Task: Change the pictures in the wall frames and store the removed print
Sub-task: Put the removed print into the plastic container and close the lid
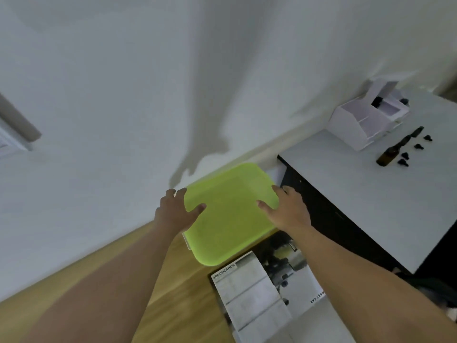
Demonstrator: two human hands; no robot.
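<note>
A lime-green lid [231,214] covers a storage box on the wooden floor by the white wall. My left hand [176,211] holds its left edge, thumb on top and fingers over the side. My right hand [288,209] holds the right edge the same way. In front of the box lies an open printed sheet [262,293] with a "SPECIFICATION" heading and a dark photo. A wall frame's corner [14,134] shows at the far left edge.
A white-topped desk [371,194] with a dark side stands to the right. On it are a white organiser box [366,120], a brown bottle [390,153] lying down and several small black caps. The wooden floor [173,280] runs along the wall.
</note>
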